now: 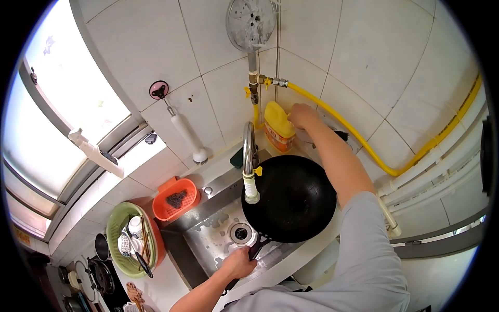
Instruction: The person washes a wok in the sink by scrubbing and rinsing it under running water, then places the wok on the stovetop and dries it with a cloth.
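A black wok (291, 200) lies tilted over the right part of the steel sink, its inside facing up and bare. My left hand (240, 262) is wrapped round the wok's dark handle (255, 248) near the front edge. At the back corner stands a yellow jug (278, 127) with an orange label. My right hand (303, 115) is closed at the jug's upper right side; its fingertips are partly hidden. Between the hands, the curved chrome faucet (249, 151) reaches over the wok's left rim.
An orange basket (193, 193) with a dark scouring pad sits on the sink's left rim. A green colander (115, 221) holds dishes and utensils. A white-handled brush (184, 136) hangs on the wall. A yellow hose (358, 138) runs along the right wall.
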The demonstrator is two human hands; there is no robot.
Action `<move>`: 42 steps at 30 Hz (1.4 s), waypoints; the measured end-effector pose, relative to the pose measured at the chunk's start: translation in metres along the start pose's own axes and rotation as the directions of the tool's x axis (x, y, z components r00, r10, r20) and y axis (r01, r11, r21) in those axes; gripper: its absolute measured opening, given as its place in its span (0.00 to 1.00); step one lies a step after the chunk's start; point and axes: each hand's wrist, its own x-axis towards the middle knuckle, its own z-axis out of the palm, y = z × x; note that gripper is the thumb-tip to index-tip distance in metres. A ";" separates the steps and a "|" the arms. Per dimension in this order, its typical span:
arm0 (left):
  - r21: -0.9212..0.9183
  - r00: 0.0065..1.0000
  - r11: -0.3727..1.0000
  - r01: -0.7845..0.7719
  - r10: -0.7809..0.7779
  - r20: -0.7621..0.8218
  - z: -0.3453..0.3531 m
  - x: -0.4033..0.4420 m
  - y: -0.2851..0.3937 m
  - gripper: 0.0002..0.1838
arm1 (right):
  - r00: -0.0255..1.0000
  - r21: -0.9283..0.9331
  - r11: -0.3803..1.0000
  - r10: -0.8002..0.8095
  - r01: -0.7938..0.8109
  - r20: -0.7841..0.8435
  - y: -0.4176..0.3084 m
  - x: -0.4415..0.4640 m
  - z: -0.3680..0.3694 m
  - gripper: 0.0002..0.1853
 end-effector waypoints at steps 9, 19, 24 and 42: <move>-0.068 0.995 0.998 -0.019 0.012 -0.099 -0.002 0.025 0.037 0.20 | 0.997 0.009 0.997 -0.072 0.072 0.024 0.002 0.005 0.005 0.21; -0.094 0.987 0.995 -0.043 0.028 -0.158 0.012 0.030 0.039 0.19 | 0.995 0.013 0.995 -0.097 0.097 0.017 0.012 0.021 0.035 0.21; -0.058 0.990 0.998 -0.014 0.005 -0.142 0.013 0.021 0.032 0.19 | 0.998 0.092 0.996 -0.011 0.016 -0.059 0.004 0.001 0.025 0.20; -0.216 0.970 0.949 0.228 -0.240 -0.032 0.034 -0.121 -0.102 0.21 | 0.951 0.323 0.918 -0.282 0.230 0.125 -0.033 -0.091 0.126 0.17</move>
